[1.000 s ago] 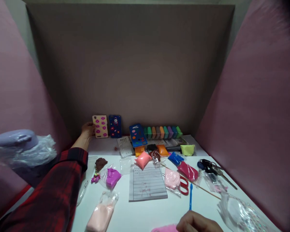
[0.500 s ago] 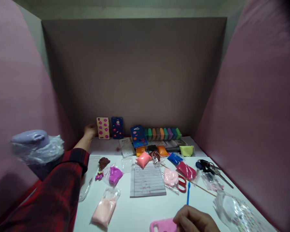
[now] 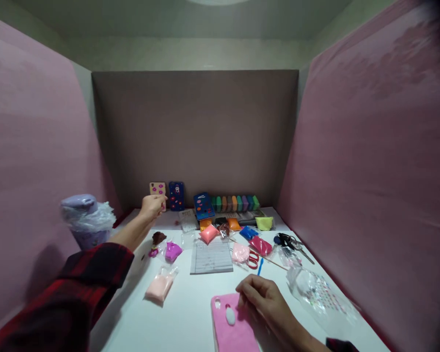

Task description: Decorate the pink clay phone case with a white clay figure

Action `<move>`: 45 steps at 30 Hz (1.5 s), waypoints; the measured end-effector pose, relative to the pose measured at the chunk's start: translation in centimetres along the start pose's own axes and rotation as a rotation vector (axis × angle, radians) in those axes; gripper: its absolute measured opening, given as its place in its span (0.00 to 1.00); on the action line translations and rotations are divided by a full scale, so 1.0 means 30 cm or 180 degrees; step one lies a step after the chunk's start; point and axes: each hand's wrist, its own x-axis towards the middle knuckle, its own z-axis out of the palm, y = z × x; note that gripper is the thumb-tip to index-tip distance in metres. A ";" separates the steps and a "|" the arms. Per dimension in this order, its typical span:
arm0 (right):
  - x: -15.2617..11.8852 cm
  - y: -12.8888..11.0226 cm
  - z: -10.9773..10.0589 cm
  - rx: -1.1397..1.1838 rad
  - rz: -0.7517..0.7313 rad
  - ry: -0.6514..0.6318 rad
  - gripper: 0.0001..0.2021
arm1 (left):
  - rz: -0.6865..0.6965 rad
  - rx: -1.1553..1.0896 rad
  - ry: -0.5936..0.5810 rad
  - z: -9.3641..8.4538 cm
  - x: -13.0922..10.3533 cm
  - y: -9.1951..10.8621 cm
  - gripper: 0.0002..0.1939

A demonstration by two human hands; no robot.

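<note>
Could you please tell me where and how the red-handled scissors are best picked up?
I would grip the scissors' red handles from the near side: the loops stick out flat, while the pale pink packet seems to cover the blades.

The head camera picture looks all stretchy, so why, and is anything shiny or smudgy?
Head view: the pink walls splay outward, probably from a wide lens; the top right corner is nearly black; glints speckle the clear bag; the checked sleeve looks dim and soft.
</note>
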 end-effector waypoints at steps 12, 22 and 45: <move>-0.034 -0.014 -0.013 -0.0808 -0.0582 0.0496 0.12 | 0.0289 0.1187 -0.1558 0.124 -0.661 -0.214 0.05; -0.032 0.003 -0.031 -0.1524 -0.0686 0.0888 0.12 | 0.0915 0.1980 -0.1376 0.129 -0.730 -0.297 0.11; -0.059 -0.029 -0.001 0.0061 0.0130 0.0414 0.14 | 0.0437 0.0750 -0.1231 0.140 -0.730 -0.328 0.14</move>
